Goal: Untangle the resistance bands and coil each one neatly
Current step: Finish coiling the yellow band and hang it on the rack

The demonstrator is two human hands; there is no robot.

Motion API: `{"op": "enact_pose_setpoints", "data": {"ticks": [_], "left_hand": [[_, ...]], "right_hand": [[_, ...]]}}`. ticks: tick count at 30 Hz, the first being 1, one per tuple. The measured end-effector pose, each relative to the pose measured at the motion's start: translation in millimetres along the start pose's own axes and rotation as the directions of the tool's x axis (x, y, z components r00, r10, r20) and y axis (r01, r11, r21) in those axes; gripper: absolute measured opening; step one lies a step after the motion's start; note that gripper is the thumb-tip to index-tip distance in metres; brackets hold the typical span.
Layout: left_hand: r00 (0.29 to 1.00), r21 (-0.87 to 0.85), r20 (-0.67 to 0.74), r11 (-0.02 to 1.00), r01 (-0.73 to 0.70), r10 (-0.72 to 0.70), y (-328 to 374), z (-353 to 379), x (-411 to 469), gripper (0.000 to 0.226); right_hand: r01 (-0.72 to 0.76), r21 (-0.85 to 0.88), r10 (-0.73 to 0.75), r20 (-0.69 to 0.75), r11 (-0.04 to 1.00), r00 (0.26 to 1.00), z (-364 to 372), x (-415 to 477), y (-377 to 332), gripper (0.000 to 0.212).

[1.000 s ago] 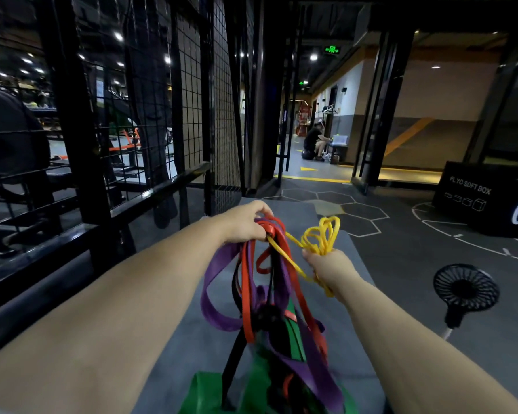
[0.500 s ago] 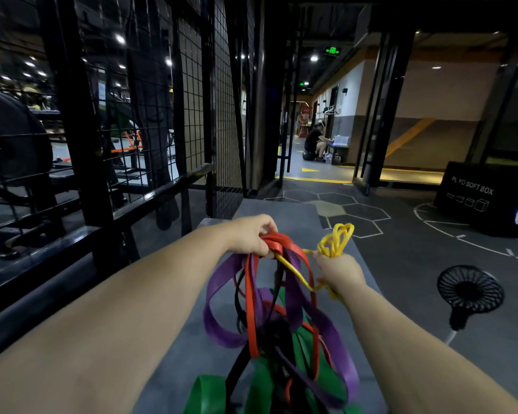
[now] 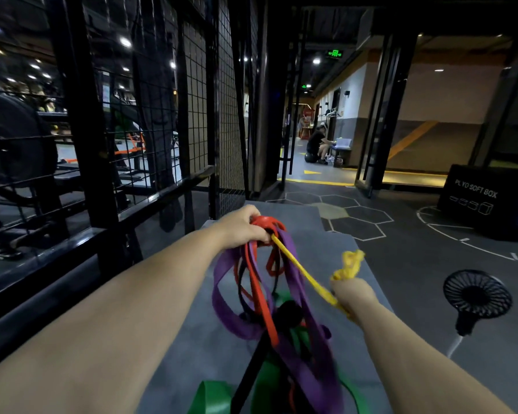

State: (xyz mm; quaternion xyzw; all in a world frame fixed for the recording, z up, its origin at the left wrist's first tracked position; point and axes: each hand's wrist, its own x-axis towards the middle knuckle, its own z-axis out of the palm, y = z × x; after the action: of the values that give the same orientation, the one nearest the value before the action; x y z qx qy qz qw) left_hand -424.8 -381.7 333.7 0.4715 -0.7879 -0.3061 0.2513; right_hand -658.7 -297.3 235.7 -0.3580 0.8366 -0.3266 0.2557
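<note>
Head view: yellow band (image 3: 304,276) seemingly diagonal

The band tangle (image 3: 263,309) is held above the mat (image 3: 198,339), one band (image 3: 305,276) drawn right; wire fencing (image 3: 162,130) is set left.

Bare forearms (image 3: 138,309) end in a bare left hand (image 3: 245,227) and right hand (image 3: 353,294).

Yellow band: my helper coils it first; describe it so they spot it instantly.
Above the grey mat, the left hand holds up a tangle of bands. The yellow band runs taut from there to the right hand. It's the only yellow one.
</note>
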Motion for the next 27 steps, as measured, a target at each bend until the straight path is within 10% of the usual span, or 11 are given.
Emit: {"op": "enact_pose_setpoints", "data": {"ticks": [13, 27], "left_hand": [[0.99, 0.06, 0.126, 0.997, 0.056, -0.063, 8.5, 22.0, -5.9, 0.039], [0.981, -0.021, -0.134, 0.989, -0.148, 0.144, 8.6, 33.3, -5.6, 0.014]], "right_hand": [[0.272, 0.572, -0.406, 0.117, 0.774, 0.907, -4.5, -49.3, -52.5, 0.021], [0.421, 0.266, -0.428, -0.031, 0.867, 0.903, 2.6, -45.6, -69.5, 0.023]]}}
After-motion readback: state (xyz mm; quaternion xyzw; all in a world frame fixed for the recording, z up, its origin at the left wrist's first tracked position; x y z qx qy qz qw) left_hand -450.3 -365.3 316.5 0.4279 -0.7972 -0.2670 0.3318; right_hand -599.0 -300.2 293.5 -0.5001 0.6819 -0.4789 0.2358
